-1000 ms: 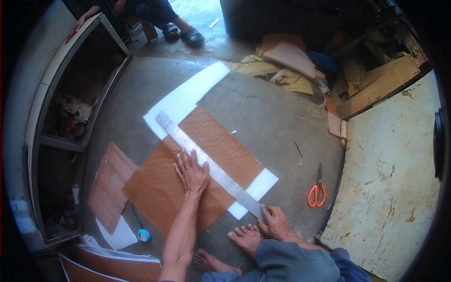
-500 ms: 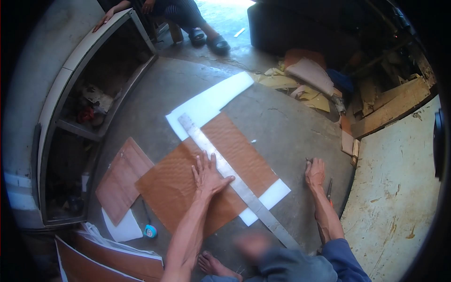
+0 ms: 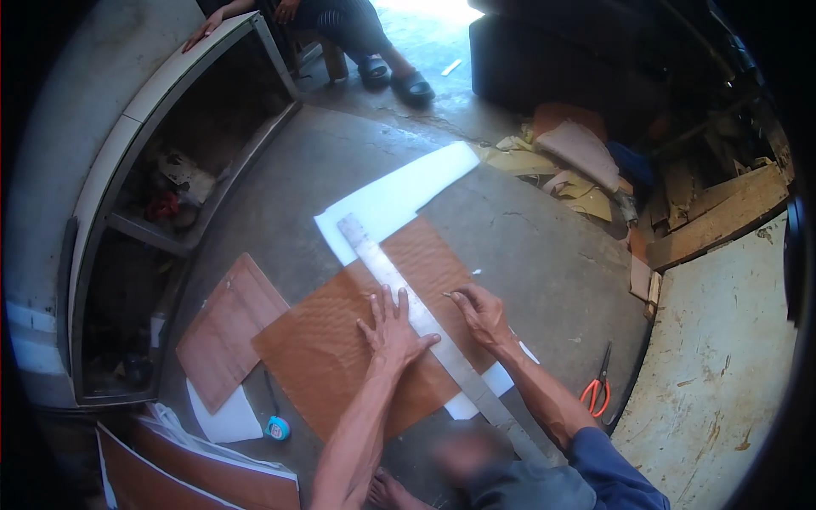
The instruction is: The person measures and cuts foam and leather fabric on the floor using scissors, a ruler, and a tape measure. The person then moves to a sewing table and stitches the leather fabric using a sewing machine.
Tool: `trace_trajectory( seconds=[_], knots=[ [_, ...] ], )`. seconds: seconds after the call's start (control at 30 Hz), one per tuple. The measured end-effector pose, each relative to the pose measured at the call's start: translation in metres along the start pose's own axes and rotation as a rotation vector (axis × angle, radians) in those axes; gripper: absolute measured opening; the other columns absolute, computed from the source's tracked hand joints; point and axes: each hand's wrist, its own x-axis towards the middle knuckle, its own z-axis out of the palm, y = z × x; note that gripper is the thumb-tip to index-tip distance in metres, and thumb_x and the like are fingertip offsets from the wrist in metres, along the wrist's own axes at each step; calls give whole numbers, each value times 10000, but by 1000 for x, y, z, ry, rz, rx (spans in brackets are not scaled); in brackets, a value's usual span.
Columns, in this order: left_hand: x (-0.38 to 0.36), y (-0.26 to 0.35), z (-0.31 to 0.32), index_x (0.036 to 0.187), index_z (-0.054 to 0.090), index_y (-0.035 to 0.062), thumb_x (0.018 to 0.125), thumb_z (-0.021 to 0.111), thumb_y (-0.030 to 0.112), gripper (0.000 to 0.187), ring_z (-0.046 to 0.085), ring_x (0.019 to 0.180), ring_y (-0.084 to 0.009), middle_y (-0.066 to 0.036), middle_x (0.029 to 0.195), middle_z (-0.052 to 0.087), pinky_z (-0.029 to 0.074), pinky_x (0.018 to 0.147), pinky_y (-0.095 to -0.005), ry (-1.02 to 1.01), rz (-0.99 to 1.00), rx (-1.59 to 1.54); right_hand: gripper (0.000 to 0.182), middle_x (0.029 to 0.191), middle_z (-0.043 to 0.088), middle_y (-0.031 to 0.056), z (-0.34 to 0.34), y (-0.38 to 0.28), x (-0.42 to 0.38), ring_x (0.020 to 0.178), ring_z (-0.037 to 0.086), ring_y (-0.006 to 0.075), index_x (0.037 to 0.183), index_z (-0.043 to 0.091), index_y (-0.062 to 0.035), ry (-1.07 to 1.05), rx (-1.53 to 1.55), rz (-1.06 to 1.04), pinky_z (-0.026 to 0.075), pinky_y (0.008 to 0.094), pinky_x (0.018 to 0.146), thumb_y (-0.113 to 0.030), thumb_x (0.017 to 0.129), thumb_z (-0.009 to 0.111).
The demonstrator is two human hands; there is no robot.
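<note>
My left hand (image 3: pixel 396 333) lies flat with fingers spread on a brown sheet (image 3: pixel 314 348), against the edge of a long metal ruler (image 3: pixel 446 348). The ruler runs diagonally across the sheet, its far end over white foam (image 3: pixel 399 191) that sticks out from under the sheet. Above the sheet's right part, my right hand (image 3: pixel 483 319) pinches a small stub (image 3: pixel 448 295); its exact kind is too small to tell. Orange-handled scissors (image 3: pixel 597 393) lie on the floor to the right of my right forearm.
A pinkish-brown panel (image 3: pixel 231 327) and a blue tape measure (image 3: pixel 277 427) lie at left. Beyond stands a metal-framed cabinet (image 3: pixel 183 127), a seated person's hand (image 3: pixel 202 31) on its top. Scraps (image 3: pixel 578 161) and wooden boards (image 3: pixel 722 217) lie at right, beside a pale panel (image 3: pixel 705 357).
My right hand has moved left from the floor to above the sheet, holding the stub. The scissors are now in fuller view. My left hand stays on the sheet.
</note>
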Motion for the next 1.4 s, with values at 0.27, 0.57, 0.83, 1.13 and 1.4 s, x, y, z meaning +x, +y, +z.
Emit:
trace_trajectory(
  seconds=[0.27, 0.57, 0.83, 1.13, 1.4],
  knots=[
    [3, -1, 2, 1637, 118, 163, 680, 753, 738, 1284, -33, 1565, -390, -137, 1708, -7, 134, 1144, -762, -3, 4, 12, 151, 952, 669, 227, 97, 16, 92, 900, 659, 410, 1001, 690, -12, -44, -121, -295, 535, 487, 764, -112, 915, 616],
    [2, 0, 0, 1634, 134, 155, 690, 754, 723, 1263, -44, 1564, -391, -138, 1708, -16, 114, 1141, -769, -11, 4, -2, 138, 956, 654, 233, 123, 7, 145, 883, 662, 438, 918, 652, 3, -242, -296, -375, 534, 517, 746, -96, 893, 558],
    [1, 1, -1, 1637, 132, 167, 725, 746, 699, 1221, -35, 1566, -379, -126, 1710, 11, 135, 1149, -759, 1, 6, 6, 121, 949, 628, 194, -8, -2, -11, 914, 646, 390, 929, 620, 11, -543, -339, -331, 536, 463, 769, -33, 821, 588],
    [3, 1, 1, 1640, 88, 159, 692, 758, 722, 1290, -29, 1562, -398, -131, 1709, -26, 135, 1144, -766, -19, -2, 8, 183, 988, 680, 225, -32, 1, -18, 924, 676, 432, 1003, 665, 24, -802, -431, -91, 551, 468, 777, -59, 861, 585],
    [1, 4, -6, 1636, 121, 155, 724, 767, 675, 1233, -7, 1564, -387, -126, 1709, 14, 151, 1152, -753, -13, -8, 3, 362, 977, 698, 56, -19, -36, 19, 858, 653, 108, 1315, 619, 32, -459, 443, 310, 545, 269, 775, -189, 1030, 597]
  ],
)
